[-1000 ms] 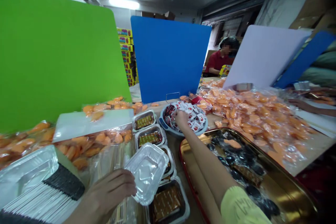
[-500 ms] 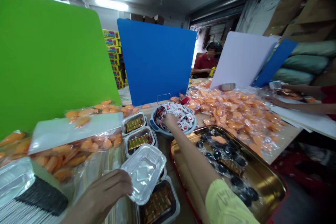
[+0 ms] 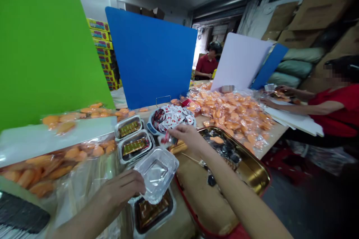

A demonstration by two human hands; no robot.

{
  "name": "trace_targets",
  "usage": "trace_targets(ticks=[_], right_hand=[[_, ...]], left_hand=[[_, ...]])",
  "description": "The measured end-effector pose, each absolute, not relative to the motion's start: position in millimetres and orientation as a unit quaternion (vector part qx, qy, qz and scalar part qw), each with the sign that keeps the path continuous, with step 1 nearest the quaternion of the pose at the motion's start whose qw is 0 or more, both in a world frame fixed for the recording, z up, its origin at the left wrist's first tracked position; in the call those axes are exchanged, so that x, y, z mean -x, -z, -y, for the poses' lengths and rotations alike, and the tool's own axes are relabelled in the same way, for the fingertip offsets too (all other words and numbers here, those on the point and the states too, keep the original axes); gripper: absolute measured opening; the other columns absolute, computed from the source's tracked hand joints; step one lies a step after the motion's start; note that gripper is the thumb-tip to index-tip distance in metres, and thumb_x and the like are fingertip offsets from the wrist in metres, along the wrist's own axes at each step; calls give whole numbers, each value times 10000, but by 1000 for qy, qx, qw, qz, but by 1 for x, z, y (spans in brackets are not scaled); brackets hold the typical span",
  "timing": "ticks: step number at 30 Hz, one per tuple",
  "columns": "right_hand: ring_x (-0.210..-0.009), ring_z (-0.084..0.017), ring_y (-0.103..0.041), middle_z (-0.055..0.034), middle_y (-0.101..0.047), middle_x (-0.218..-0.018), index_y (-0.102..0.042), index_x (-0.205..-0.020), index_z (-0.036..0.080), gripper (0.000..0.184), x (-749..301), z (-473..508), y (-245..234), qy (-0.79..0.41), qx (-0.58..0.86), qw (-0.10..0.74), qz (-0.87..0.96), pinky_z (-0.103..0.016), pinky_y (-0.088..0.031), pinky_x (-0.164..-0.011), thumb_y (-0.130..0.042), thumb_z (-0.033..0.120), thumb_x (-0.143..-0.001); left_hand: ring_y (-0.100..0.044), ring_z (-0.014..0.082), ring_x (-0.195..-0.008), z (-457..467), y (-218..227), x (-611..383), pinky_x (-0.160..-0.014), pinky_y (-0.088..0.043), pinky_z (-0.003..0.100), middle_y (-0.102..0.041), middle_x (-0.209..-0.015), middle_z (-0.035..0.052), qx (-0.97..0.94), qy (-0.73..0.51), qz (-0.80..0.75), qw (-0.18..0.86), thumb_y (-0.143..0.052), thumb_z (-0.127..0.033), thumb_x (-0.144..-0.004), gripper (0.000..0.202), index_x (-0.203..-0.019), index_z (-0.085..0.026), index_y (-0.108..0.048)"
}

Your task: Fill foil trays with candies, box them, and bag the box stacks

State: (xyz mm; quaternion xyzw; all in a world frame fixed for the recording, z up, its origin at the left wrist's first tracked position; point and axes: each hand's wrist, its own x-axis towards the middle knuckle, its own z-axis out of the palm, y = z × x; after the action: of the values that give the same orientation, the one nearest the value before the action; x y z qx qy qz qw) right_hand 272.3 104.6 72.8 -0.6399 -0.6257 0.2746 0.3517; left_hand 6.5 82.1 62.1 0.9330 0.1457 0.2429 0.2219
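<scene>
Basin (image 3: 151, 128) of sachets (image 3: 173, 116) beyond right hand (image 3: 185, 136), foil tray (image 3: 157, 173) over filled containers (image 3: 153, 213)

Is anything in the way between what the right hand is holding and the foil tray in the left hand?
Nothing visible. The right hand holds blurred packaging close to the far edge of the foil tray; the left hand grips the tray's left side, clear of that gap.
</scene>
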Motion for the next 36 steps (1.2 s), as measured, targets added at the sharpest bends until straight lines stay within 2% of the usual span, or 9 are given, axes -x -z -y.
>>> trace_targets(ticks=[2, 5, 8, 11, 16, 21, 26, 32, 36], right_hand=[[-735, -117, -593, 8, -682, -815, -687, -877, 217, 411, -276, -85, -72, -288, 604, 325, 668, -218, -426, -641, -395, 505, -887], [-877, -138, -596, -31, -680, -970, -652, -1015, 214, 381, -311, -78, -56, -169, 710, 232, 643, -246, -425, -752, -305, 353, -945], [-1034, -245, -545, -177, -626, -1117, -611, -1100, 119, 339, -371, -80, -25, -89, 800, 156, 573, -372, -383, -848, -364, 136, -869], [-1084, -283, -512, -160, -621, -1162, -607, -1124, 171, 406, -421, -73, 9, -64, 822, 81, 561, -455, -331, -882, -406, 54, -791], [-1074, -264, -500, -116, -657, -1099, -643, -1044, 203, 359, -442, -57, 35, -19, 808, 31, 588, -459, -263, -906, -380, 97, -823], [-1056, -279, -506, -73, -643, -1118, -599, -1099, 253, 294, -440, -71, 7, 22, 820, 50, 570, -428, -323, -852, -464, 271, -838], [-1272, -302, -335, -170, -376, -1408, -321, -1381, 149, 497, -451, -99, -44, 75, 854, 51, 512, -420, -337, -923, -337, 304, -909], [-804, -233, -637, -125, -684, -877, -691, -915, 163, 210, -429, -51, -19, -98, 840, -84, 527, -304, -453, -686, -537, 196, -775], [-931, -289, -619, -177, -655, -1026, -657, -990, 130, 288, -412, -4, 21, -131, 833, -131, 521, -343, -468, -700, -558, 111, -720]], left_hand=[[-587, 143, -865, -81, -61, -14, -764, -450, 199, -638, -844, 62, -933, -247, -121, 233, -349, -284, -948, 274, -869, -186, -592], [-585, 144, -861, -81, -55, -16, -783, -449, 207, -640, -835, 66, -929, -259, -104, 242, -367, -276, -945, 258, -861, -179, -591], [-586, 153, -877, -79, -52, -11, -795, -455, 217, -640, -839, 74, -922, -276, -92, 256, -403, -242, -936, 211, -858, -172, -586], [-592, 160, -901, -72, -57, -6, -809, -465, 223, -649, -857, 78, -922, -258, -100, 270, -421, -236, -929, 193, -880, -175, -597], [-609, 141, -892, -65, -68, -3, -815, -474, 188, -662, -851, 71, -929, -234, -98, 268, -392, -270, -941, 237, -880, -178, -602], [-627, 138, -865, -65, -60, 0, -835, -480, 183, -674, -831, 61, -936, -232, -42, 263, -373, -273, -948, 248, -880, -175, -590], [-624, 131, -921, -62, -58, -1, -877, -465, 168, -688, -873, 51, -946, -198, -46, 252, -408, -237, -935, 198, -913, -188, -599], [-614, 136, -938, -55, -65, 2, -883, -467, 180, -678, -918, 64, -946, -178, -61, 265, -399, -190, -934, 208, -942, -180, -606], [-612, 158, -932, -48, -63, 0, -856, -489, 214, -672, -900, 76, -935, -196, -75, 285, -407, -188, -929, 219, -928, -177, -626]])
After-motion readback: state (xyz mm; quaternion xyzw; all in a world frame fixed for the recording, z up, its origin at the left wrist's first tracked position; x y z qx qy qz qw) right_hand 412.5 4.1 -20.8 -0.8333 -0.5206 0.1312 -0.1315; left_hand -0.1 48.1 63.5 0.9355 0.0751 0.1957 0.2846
